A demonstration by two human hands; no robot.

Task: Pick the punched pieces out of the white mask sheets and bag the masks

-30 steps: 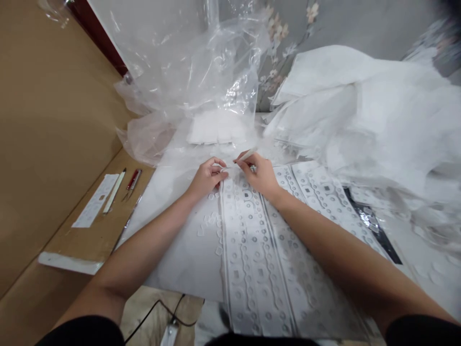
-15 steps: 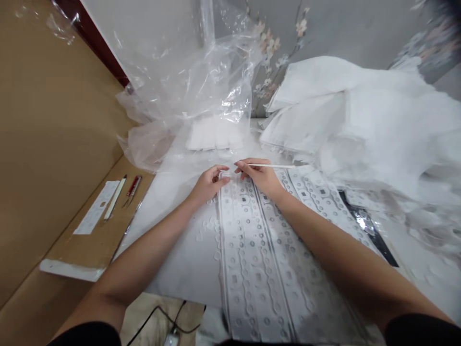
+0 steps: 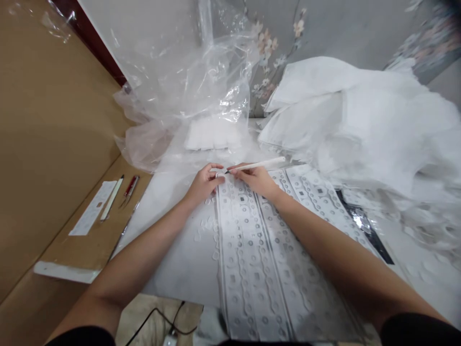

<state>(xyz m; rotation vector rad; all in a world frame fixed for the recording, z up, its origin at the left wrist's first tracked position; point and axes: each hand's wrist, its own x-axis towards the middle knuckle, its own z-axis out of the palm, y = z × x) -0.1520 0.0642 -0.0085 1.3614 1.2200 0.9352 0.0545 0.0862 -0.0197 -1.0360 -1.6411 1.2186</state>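
My right hand (image 3: pixel 254 180) grips a slim white pen-shaped tool (image 3: pixel 264 164) with a dark tip, which points left at my left hand. A small white piece (image 3: pixel 219 175) shows between the thumb and fingers of my left hand (image 3: pixel 205 185); its exact shape is too small to make out. Both hands are at the far end of a long white sheet (image 3: pixel 248 254) patterned with grey circles, squares and wavy lines. My right wrist and forearm cover part of this sheet. Loose thin white cut-outs (image 3: pixel 205 228) lie along its left edge.
Clear plastic wrap (image 3: pixel 201 81) hangs behind a stack of white pieces (image 3: pixel 212 134). White sheets (image 3: pixel 378 120) are heaped at the right. On the cardboard at left lie a patterned strip (image 3: pixel 91 209), a pale pen-shaped tool (image 3: pixel 112 198) and red-handled tweezers (image 3: pixel 130 188). A cable (image 3: pixel 158 312) runs below the table.
The white tool has tilted, its rear end rising and its dark tip now showing. My right hand has moved slightly left, closer to my left hand. The whole view has shifted a little.
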